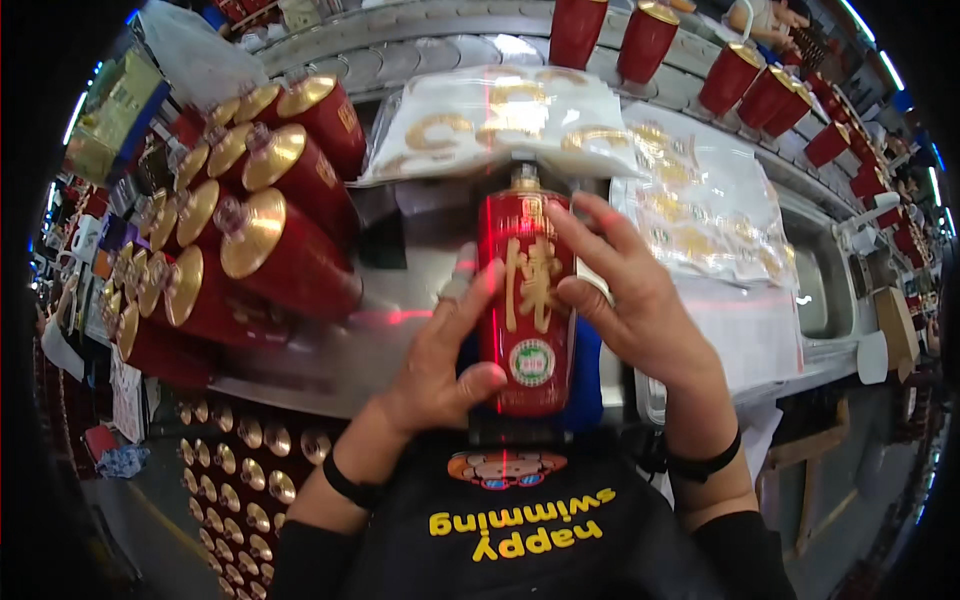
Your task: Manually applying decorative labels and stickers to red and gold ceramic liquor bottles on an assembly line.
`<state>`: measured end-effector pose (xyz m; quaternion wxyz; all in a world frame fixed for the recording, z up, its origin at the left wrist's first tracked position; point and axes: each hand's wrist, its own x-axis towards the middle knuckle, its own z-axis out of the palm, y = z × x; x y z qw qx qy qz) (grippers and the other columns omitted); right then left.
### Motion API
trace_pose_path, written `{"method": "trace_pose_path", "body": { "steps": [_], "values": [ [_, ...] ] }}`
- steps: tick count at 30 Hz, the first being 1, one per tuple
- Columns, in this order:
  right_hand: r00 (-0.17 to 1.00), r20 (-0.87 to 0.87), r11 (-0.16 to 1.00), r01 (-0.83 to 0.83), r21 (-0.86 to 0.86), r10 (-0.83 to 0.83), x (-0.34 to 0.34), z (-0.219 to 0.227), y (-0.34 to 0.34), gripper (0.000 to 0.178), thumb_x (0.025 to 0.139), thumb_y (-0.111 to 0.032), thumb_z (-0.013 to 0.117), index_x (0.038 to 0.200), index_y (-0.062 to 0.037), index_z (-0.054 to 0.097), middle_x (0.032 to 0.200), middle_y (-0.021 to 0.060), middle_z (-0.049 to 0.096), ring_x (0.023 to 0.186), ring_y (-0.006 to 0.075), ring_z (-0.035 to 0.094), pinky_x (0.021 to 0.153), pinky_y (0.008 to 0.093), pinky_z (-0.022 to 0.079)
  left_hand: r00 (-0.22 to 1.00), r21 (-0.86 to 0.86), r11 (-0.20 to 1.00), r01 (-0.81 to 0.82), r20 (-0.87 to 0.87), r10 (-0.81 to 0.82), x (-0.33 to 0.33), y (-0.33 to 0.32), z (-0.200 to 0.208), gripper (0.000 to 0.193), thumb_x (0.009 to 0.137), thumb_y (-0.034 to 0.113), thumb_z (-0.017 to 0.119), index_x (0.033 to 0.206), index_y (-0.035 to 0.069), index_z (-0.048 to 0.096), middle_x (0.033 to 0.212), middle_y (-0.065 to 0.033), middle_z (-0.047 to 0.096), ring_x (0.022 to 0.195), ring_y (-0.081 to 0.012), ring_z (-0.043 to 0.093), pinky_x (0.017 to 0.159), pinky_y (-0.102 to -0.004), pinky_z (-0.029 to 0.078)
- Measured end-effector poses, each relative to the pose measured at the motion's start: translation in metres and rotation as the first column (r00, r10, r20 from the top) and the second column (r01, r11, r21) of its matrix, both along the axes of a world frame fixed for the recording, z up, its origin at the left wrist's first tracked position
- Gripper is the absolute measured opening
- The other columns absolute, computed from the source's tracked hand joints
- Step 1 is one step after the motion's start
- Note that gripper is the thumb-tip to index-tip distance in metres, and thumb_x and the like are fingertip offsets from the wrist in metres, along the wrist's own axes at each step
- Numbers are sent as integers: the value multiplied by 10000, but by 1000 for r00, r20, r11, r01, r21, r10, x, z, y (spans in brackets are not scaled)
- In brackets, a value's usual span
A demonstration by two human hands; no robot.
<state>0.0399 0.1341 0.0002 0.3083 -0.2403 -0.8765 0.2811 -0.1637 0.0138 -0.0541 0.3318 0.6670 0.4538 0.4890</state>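
A red bottle (535, 310) with gold characters, a round green-and-white sticker and a see-through neck lies before me, neck pointing away. My left hand (437, 350) grips its left side, the index finger and thumb on the red surface. From the right, my right hand (625, 290) holds the upper part, thumb and fingers bent over the edge near the shoulder. Something blue (588, 375) shows beneath the bottle, mostly hidden. Red laser lines cross the bottle and the steel table (400, 280).
Upright red bottles (300, 205) with gold tops crowd the left side. A plastic-wrapped stack (500, 120) of gold-printed sheets lies beyond, with more printed sheets (705, 205) on the right. Behind runs a conveyor (400, 62) carrying bottles; a steel sink (820, 270) stands far right.
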Motion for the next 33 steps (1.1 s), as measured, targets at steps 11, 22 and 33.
{"method": "trace_pose_path", "body": {
  "steps": [11,22,33],
  "values": [
    [995,101,1000,-16,-17,18,3,-4,-3,567,870,-292,700,1388,-160,511,1403,290,407,1239,443,482,1010,431,436,988,22,999,31,-149,-28,-8,1,1,824,877,497,641,1510,96,297,1534,-282,243,1459,-414,147,1147,-448,204],
    [993,105,999,-49,23,46,5,-2,-1,607,852,-247,715,1408,-170,483,1406,293,394,1256,447,455,1033,442,412,980,35,999,3,-200,4,-6,-3,7,823,879,471,649,1504,75,289,1517,-288,270,1451,-445,150,1149,-451,193],
    [983,176,998,-57,-21,60,6,3,2,672,847,-263,717,1451,-209,426,1435,271,361,1245,436,455,1021,451,418,967,95,992,-81,-234,101,-10,18,21,727,888,468,639,1472,119,381,1441,-419,264,1375,-479,320,1073,-418,346]
  ]
}}
